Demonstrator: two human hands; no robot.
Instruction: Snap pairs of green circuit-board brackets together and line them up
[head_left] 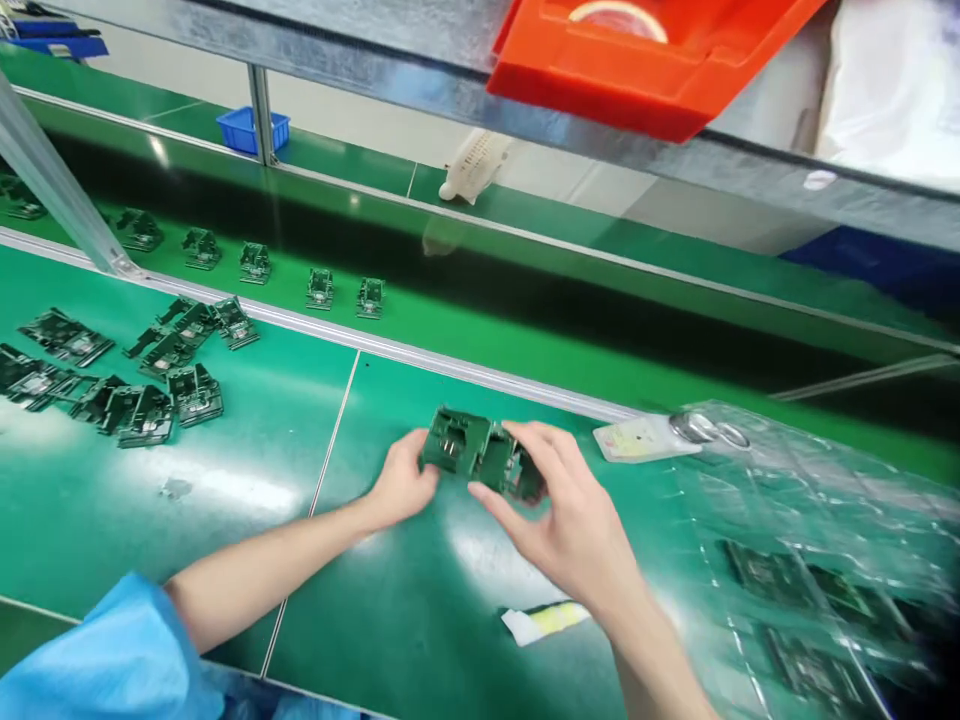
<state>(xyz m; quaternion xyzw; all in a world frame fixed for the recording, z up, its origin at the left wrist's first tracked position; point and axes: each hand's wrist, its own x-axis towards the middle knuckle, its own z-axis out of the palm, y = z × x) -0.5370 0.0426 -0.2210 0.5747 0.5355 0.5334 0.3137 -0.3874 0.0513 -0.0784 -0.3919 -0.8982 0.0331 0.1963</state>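
Note:
Two green plastic parts are held side by side above the green table, touching or nearly so. My left hand grips the left end of one green part, which has a dark opening and small metal pins. Around the other green part my right hand is closed, its thumb below and its fingers over the top right. The fingertips of my left hand are partly hidden behind the part it holds.
Several similar parts lie at the left; more stand on the green belt behind a metal rail. At the right are a clear plastic tray and a label. A white-yellow strip lies nearer. A red bin overhangs a shelf.

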